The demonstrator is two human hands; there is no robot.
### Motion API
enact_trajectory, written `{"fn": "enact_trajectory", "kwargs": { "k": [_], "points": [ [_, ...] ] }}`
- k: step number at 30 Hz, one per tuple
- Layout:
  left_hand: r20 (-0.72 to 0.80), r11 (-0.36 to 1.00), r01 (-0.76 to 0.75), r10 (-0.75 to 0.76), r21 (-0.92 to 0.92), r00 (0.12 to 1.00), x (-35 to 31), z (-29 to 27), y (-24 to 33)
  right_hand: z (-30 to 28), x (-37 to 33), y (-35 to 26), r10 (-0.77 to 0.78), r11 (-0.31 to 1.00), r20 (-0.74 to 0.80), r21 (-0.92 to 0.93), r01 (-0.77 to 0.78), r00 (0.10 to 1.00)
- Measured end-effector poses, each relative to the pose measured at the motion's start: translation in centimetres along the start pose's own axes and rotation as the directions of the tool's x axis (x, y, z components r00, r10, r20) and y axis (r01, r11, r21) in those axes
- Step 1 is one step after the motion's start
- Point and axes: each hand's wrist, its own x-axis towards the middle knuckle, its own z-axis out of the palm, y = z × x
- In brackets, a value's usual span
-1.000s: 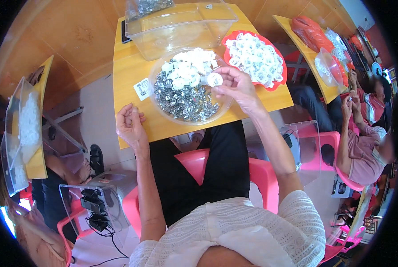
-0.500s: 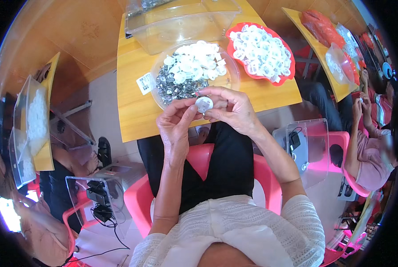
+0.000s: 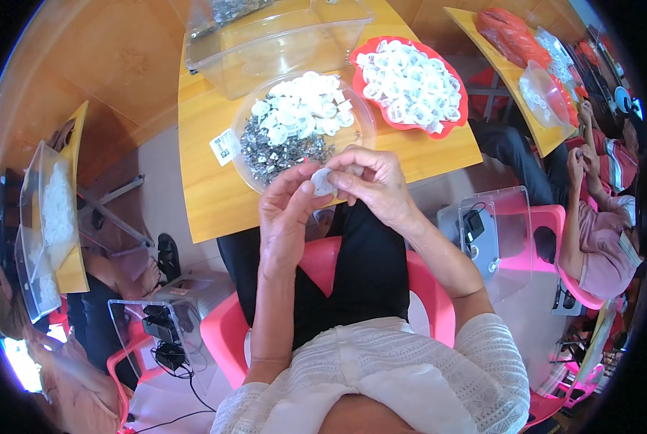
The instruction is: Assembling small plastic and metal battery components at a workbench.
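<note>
Between my two hands, just off the table's near edge, is a small round white plastic part (image 3: 322, 182). My left hand (image 3: 284, 206) pinches its left side between thumb and fingers. My right hand (image 3: 374, 181) is closed at its right edge, thumb and fingertips touching it; whether a smaller piece is in those fingertips is hidden. Right behind the hands stands a clear round tub (image 3: 367, 137). In it small metal pieces (image 3: 273, 153) lie at the near left and white plastic parts (image 3: 302, 108) at the back. A red scalloped bowl (image 3: 462, 119) heaped with white parts (image 3: 410, 83) stands to the right.
A clear rectangular box (image 3: 287, 58) stands at the back of the wooden table (image 3: 208, 199). A label with a printed code (image 3: 223, 148) lies left of the tub. Co-workers sit at side tables, left and right. Clear boxes with black adapters (image 3: 170, 354) flank my pink chair (image 3: 218, 329).
The white part has tilted in my fingers, and its marked face now looks plainer. My right fingers have closed in on its edge. The whole view has shifted slightly.
</note>
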Motion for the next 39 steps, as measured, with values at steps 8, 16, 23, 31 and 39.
{"fn": "enact_trajectory", "kwargs": {
  "k": [8, 16, 23, 31, 39],
  "points": [
    [0.066, 0.982, 0.134, -0.126, -0.13, 0.99, -1.6, -2.6, 0.6, -0.3, -0.1, -0.5, -0.187, 0.928, 0.048, -0.319, 0.193, 0.981],
    [0.072, 0.972, 0.13, -0.118, -0.193, 0.99, -1.5, -3.0, 0.9, -4.7, 2.8, -1.1, -0.426, 0.511, -0.114, -0.849, 0.135, 0.897],
    [0.056, 0.97, 0.105, -0.095, -0.218, 0.994, -2.2, -3.4, 1.1, -3.7, 5.5, 1.0, -0.307, -0.036, 0.174, -0.984, 0.172, 0.936],
    [0.038, 0.962, 0.088, -0.081, -0.259, 0.996, -2.5, -3.8, 1.3, -4.6, 8.3, 0.7, -0.062, -0.259, 0.567, -0.804, 0.536, 0.821],
    [0.091, 0.943, 0.134, -0.111, -0.303, 0.99, -2.4, -4.2, 1.3, -4.8, 8.0, 0.5, -0.008, -0.077, 0.499, -0.864, 0.497, 0.867]
  ]
}}
